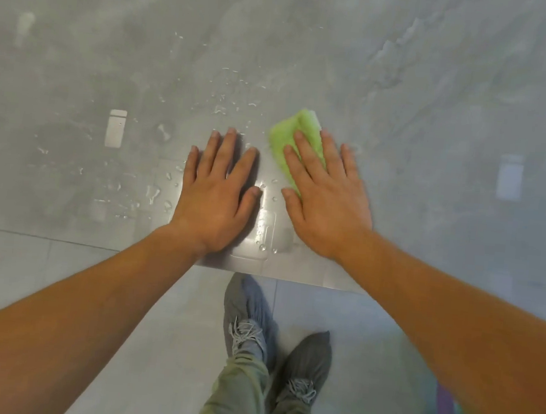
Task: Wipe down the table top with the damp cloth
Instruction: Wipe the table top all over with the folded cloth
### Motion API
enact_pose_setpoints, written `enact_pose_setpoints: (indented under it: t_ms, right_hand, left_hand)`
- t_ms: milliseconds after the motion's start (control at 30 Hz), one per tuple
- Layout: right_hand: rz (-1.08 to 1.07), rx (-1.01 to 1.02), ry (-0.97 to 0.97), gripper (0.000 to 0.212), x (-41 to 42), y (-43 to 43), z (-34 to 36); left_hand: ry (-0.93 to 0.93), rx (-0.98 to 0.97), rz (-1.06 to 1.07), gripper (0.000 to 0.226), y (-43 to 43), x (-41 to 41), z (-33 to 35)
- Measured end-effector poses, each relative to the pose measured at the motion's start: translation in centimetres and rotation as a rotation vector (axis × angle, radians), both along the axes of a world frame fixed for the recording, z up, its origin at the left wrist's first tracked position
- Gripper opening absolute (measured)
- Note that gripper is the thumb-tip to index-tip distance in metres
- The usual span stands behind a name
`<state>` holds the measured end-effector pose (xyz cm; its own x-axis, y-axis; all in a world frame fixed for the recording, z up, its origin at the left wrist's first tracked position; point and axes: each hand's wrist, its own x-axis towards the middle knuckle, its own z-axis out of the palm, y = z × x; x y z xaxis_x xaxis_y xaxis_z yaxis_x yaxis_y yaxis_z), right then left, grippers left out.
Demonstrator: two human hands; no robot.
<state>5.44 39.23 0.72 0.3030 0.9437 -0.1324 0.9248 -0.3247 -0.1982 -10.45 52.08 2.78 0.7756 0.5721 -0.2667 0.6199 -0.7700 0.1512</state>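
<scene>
No words, numbers, labels, brand marks or signs can be read anywhere in this view. The green cloth [294,130], the grey table top [443,89] and the grey shoes [305,360] show no print that can be made out.
</scene>
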Motion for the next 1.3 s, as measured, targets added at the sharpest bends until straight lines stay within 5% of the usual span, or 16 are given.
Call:
enact_pose_setpoints:
  t_ms: [100,333,533,733,967,1200,1300]
  right_hand:
    - [0.155,-0.023,-0.016,0.061,1.0,-5.2,-0.2]
    - [-0.499,0.034,0.021,0.064,2.5,-5.9,0.2]
    - [-0.086,0.012,0.035,0.059,-2.3,-8.8,0.2]
    - [-0.639,0.021,0.059,0.064,-5.4,-6.5,0.6]
    - [-0.224,0.003,0.059,0.061,-13.7,-2.0,0.3]
    - [-0.684,-0.011,0.066,0.065,-7.6,1.0,0.3]
    - [-0.443,-0.046,0.034,0.066,-11.2,1.7,0.6]
  left_hand:
    - [0.017,-0.026,0.013,0.061,-0.7,-0.9,0.3]
    - [0.026,-0.036,-0.053,0.059,-0.8,-2.8,0.3]
    - [-0.021,-0.067,-0.076,0.059,-0.3,-3.1,0.6]
    - [-0.040,-0.039,-0.166,0.056,1.2,-4.1,0.6]
    - [-0.013,0.031,-0.196,0.060,5.1,-5.9,-0.1]
    - [0.022,0.016,-0.114,0.060,6.7,-6.3,-0.8]
    - [0.001,0.018,-0.113,0.059,7.0,-6.3,-0.4]
